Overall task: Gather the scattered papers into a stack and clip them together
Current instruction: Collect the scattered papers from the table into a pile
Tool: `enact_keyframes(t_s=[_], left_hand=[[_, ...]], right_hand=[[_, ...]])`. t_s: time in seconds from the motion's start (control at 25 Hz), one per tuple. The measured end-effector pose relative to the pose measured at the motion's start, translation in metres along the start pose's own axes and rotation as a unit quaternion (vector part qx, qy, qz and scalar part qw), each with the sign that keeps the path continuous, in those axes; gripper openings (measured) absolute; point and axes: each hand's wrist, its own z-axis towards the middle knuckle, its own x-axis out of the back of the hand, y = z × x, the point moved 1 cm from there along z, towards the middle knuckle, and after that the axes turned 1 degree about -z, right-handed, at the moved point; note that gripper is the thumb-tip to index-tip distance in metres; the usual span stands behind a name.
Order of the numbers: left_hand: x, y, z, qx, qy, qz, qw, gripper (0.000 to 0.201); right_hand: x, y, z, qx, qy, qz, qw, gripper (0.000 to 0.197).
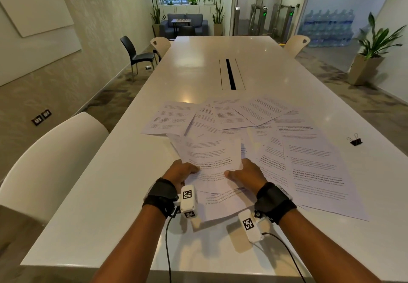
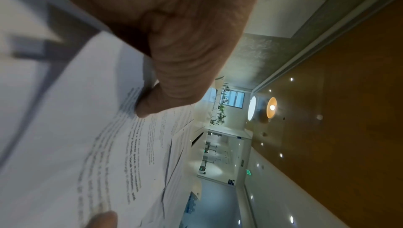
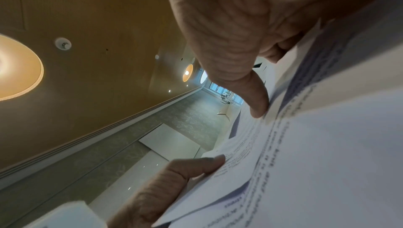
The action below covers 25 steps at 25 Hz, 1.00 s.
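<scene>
Both hands (image 1: 213, 173) around printed papers (image 1: 212, 159) — white, overlapping, askew

Both the left hand (image 1: 180, 172) and right hand (image 1: 244, 175) grip a few sheets (image 1: 209, 161) above scattered papers (image 1: 309, 150) on the desk (image 1: 110, 194) (binder clip (image 1: 355, 141) well right).
</scene>
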Motion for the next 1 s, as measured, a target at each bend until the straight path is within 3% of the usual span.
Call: enact_keyframes(t_s=[0.16, 0.32, 0.48, 0.56, 0.76, 1.0], left_hand=[[0.006, -0.016, -0.003, -0.032, -0.033, -0.015, 0.999, 0.046], [0.017, -0.015, -0.023, -0.073, -0.046, -0.029, 0.996, 0.04], [0.024, 0.001, -0.041, -0.112, -0.052, -0.033, 0.992, 0.039], [0.023, 0.009, -0.048, -0.137, -0.059, -0.034, 0.988, 0.038], [0.017, 0.016, -0.057, -0.177, -0.102, -0.027, 0.978, 0.042], [0.022, 0.013, -0.051, -0.205, -0.089, 0.002, 0.975, 0.047]], right_hand=[[0.012, 0.011, -0.006, 0.016, -0.013, 0.054, 0.998, 0.049], [0.028, 0.019, -0.009, -0.014, -0.029, 0.137, 0.99, 0.072], [0.034, 0.022, -0.013, -0.026, -0.089, 0.232, 0.968, 0.062], [0.033, 0.017, -0.015, -0.01, -0.117, 0.254, 0.96, 0.068], [0.031, -0.004, -0.02, 0.023, -0.19, 0.411, 0.891, 0.047], [0.044, -0.018, -0.013, 0.112, -0.131, 0.371, 0.912, 0.044]])
